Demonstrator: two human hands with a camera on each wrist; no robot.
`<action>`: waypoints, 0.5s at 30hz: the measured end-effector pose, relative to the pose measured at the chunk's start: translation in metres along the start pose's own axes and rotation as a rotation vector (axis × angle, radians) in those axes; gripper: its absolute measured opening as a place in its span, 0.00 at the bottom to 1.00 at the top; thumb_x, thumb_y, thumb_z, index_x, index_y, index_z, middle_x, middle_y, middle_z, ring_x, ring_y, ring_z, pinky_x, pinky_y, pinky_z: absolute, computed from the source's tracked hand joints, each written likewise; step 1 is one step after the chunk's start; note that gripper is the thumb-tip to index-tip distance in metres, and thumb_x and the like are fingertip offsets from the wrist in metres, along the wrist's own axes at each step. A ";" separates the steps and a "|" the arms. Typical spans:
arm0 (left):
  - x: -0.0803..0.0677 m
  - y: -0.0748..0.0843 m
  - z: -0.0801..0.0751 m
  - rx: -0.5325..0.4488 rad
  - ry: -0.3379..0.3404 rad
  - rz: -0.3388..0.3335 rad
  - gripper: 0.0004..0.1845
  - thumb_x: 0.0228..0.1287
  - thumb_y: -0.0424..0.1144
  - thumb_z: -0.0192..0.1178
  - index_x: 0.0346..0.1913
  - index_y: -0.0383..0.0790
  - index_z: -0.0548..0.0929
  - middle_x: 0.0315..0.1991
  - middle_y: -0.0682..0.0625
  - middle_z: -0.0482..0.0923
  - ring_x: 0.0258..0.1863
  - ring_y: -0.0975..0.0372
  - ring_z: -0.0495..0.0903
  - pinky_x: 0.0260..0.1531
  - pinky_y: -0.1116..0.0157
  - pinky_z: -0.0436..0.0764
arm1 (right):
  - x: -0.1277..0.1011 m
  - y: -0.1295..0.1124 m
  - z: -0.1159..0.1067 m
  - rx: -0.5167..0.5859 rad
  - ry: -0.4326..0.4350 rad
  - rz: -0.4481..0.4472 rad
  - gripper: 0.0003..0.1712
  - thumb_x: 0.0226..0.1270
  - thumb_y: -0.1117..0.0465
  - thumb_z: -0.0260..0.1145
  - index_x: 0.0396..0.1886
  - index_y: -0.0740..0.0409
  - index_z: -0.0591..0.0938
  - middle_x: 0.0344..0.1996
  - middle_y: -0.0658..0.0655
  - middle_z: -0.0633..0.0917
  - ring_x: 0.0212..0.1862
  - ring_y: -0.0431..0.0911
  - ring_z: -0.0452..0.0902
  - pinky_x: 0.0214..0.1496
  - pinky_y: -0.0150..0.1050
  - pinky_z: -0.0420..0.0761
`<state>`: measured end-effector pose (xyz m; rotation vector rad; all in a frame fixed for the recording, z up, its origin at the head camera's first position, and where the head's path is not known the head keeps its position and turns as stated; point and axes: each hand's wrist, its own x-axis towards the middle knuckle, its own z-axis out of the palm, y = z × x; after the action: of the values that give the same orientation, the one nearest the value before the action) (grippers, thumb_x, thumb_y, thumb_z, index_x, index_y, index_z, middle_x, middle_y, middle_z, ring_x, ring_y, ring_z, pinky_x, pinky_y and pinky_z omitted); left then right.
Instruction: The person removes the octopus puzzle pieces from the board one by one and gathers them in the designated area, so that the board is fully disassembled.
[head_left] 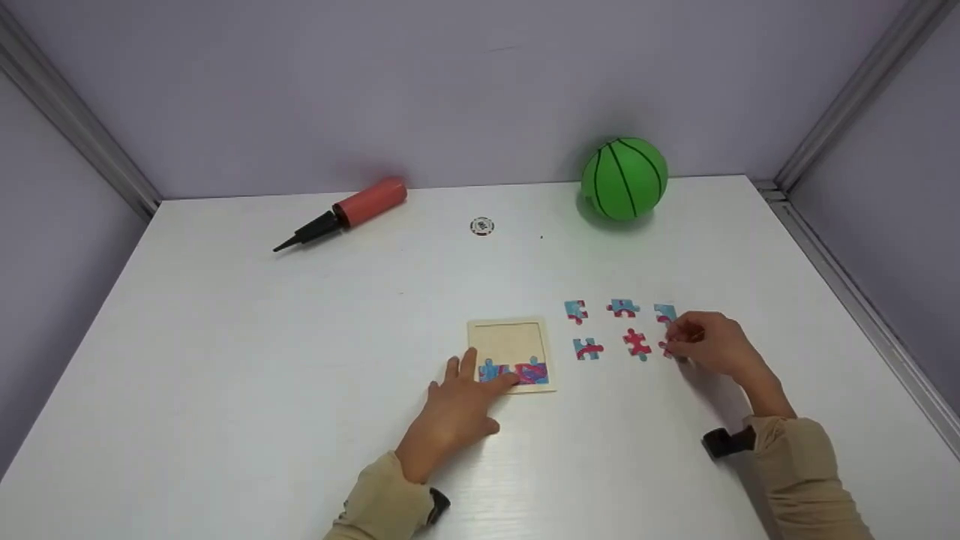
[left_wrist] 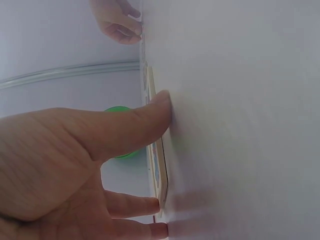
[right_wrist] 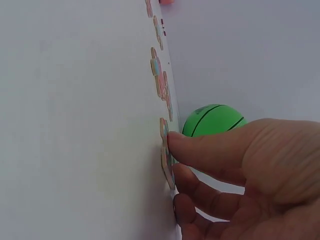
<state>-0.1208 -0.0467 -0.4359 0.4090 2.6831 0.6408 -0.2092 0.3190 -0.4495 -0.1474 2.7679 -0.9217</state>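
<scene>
While left hand point(head_left: 457, 409) rests flat, fingers straight, on puzzle tray point(head_left: 512, 337), right hand point(head_left: 709, 343) pinches a puzzle piece point(head_left: 666, 349) on table point(head_left: 225, 360).

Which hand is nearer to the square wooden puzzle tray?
Left. The left hand rests on the square wooden puzzle tray at its lower left corner; the right hand is off to its right, among the loose puzzle pieces.
</scene>
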 end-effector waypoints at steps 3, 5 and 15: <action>0.000 0.000 -0.001 0.000 0.004 0.004 0.32 0.57 0.36 0.68 0.66 0.55 0.73 0.72 0.29 0.49 0.69 0.32 0.50 0.55 0.32 0.60 | 0.000 -0.001 -0.002 0.009 0.021 0.017 0.10 0.64 0.62 0.66 0.41 0.63 0.81 0.33 0.57 0.80 0.37 0.51 0.73 0.32 0.39 0.75; 0.001 0.000 -0.001 -0.001 0.000 0.002 0.32 0.57 0.36 0.68 0.66 0.55 0.73 0.72 0.30 0.49 0.69 0.33 0.50 0.56 0.32 0.60 | 0.000 -0.003 -0.002 0.014 0.058 0.024 0.10 0.64 0.61 0.66 0.41 0.63 0.81 0.34 0.58 0.80 0.38 0.52 0.73 0.32 0.39 0.75; 0.001 -0.001 0.003 -0.015 -0.027 -0.006 0.33 0.59 0.36 0.65 0.68 0.55 0.71 0.72 0.29 0.46 0.69 0.33 0.47 0.57 0.32 0.57 | 0.005 -0.032 0.007 0.050 0.189 -0.126 0.08 0.64 0.61 0.66 0.38 0.62 0.82 0.32 0.57 0.83 0.37 0.50 0.75 0.36 0.40 0.74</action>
<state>-0.1202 -0.0459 -0.4390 0.4032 2.6514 0.6488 -0.2118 0.2885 -0.4370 -0.2406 2.9330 -1.0870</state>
